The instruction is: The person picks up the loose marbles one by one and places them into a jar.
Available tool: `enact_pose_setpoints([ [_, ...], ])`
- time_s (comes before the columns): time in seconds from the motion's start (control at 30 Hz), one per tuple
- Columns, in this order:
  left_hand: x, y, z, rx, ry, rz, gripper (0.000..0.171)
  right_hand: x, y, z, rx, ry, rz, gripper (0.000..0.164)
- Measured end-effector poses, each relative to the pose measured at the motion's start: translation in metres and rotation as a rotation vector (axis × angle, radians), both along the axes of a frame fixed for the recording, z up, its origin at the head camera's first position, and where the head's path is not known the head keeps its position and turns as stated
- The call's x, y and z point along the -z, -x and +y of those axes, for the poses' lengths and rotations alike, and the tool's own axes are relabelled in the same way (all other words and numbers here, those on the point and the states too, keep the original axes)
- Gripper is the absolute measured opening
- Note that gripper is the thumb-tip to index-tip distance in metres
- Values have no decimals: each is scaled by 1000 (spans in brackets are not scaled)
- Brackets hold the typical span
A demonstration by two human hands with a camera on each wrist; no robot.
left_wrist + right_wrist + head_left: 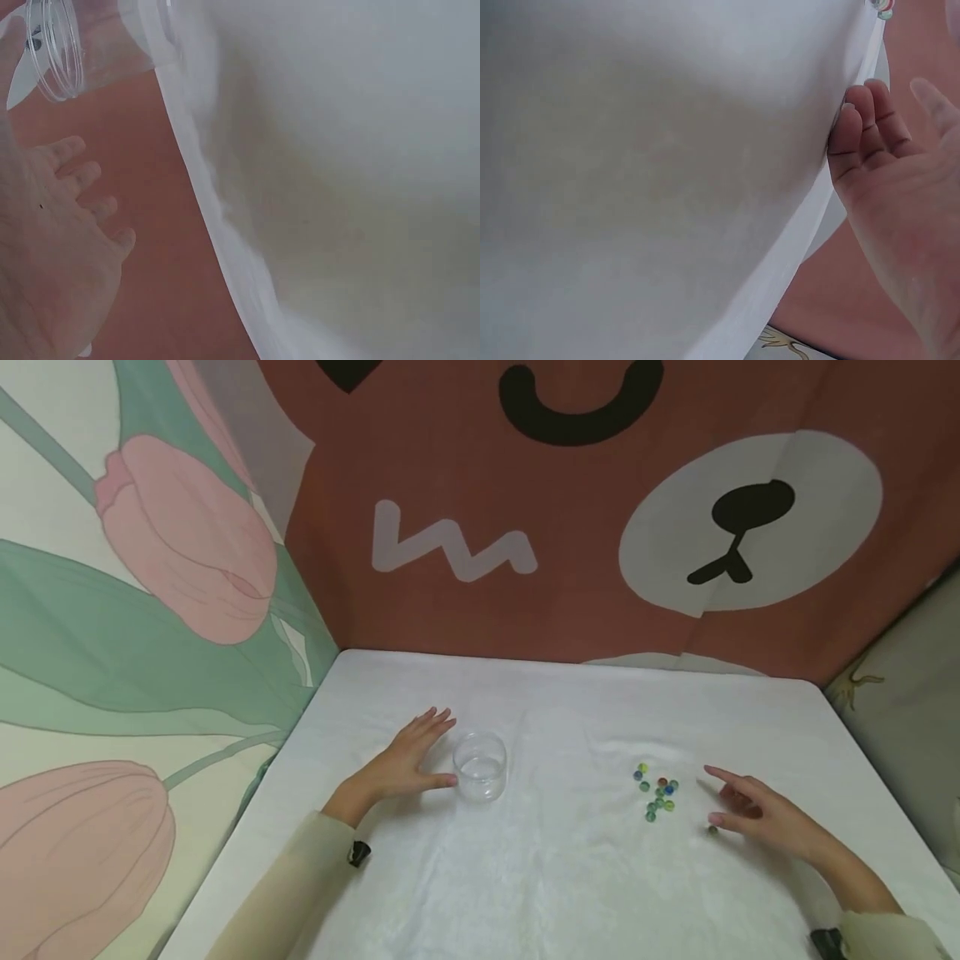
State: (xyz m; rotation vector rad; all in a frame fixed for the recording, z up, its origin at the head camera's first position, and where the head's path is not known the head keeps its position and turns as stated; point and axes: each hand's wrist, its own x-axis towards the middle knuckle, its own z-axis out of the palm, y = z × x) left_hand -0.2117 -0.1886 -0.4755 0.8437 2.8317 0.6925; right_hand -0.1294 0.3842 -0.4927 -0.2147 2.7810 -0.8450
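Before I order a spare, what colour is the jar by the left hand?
The jar is clear and colourless; the head view shows it best.

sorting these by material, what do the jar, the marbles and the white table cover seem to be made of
Jar: clear glass or plastic, glossy; see-through with bright reflections, so either fits.
Marbles: probably glass, smooth; they look translucent, though small here.
White table cover: likely fabric, matte, given its soft creases.

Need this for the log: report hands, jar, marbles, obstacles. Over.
Left hand spread beside upright clear jar, contact unclear. Right hand half-curled near stray marble. Other marbles loose on white cloth. No obstacle visible between them and jar.
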Motion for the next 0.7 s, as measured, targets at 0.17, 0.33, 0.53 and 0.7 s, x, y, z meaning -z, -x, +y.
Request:
enact_pose_setpoints([
  [0.17,1,-3,-2,14,17,16,103,3,-4,1,-71,28,34,76],
  [0.33,1,-4,0,18,65,7,104,3,-12,4,-146,97,17,66],
  [0.53,0,-5,3,-4,83,-4,103,3,-16,8,-258,157,79,60],
  [0.7,1,-7,2,9,96,-13,108,3,-14,6,-318,160,96,61],
])
